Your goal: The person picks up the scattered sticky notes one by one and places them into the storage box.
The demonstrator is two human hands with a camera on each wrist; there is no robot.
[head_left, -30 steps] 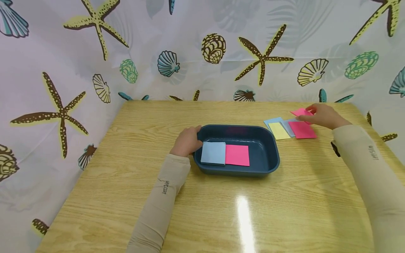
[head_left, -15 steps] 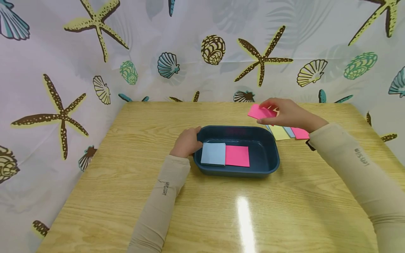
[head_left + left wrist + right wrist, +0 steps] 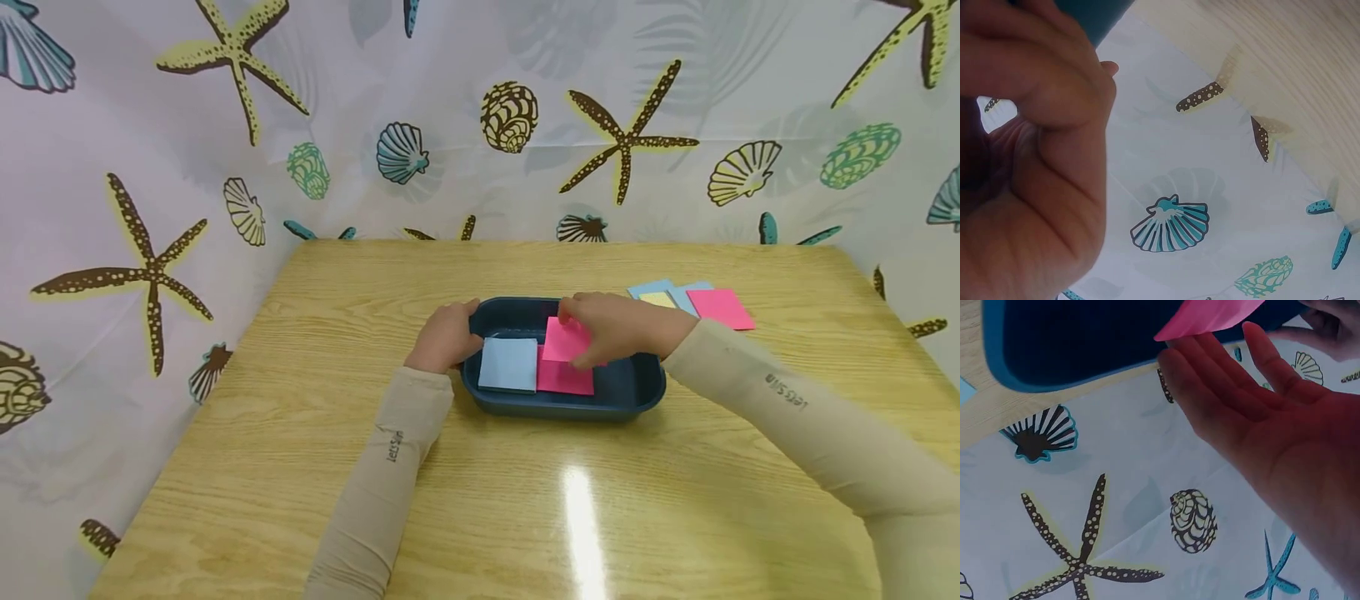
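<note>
A dark blue bin (image 3: pixel 558 410) stands on the table in the head view, with my left hand (image 3: pixel 444 337) gripping its left end. Inside it lie a light blue pad (image 3: pixel 508 365) at the left and a pink pad (image 3: pixel 564 380) beside it. My right hand (image 3: pixel 618 325) pinches another pink pad (image 3: pixel 565 340) above the one in the bin, overlapping it from this view. In the right wrist view the held pink pad (image 3: pixel 1213 317) is at the fingertips of my right hand (image 3: pixel 1260 419). The left wrist view shows my left hand (image 3: pixel 1035 144) with curled fingers, next to the bin (image 3: pixel 1094 19).
Behind and right of the bin, light blue pads (image 3: pixel 648 288), a partly covered yellow pad (image 3: pixel 657 298) and a pink pad (image 3: pixel 722 308) lie overlapping on the wooden table (image 3: pixel 315 317). A patterned cloth (image 3: pixel 450 67) hangs along the table's back and sides.
My right hand has moved left and toward the camera from the loose pads to over the bin, carrying a pink pad. My left hand has stayed at the bin's left end.
</note>
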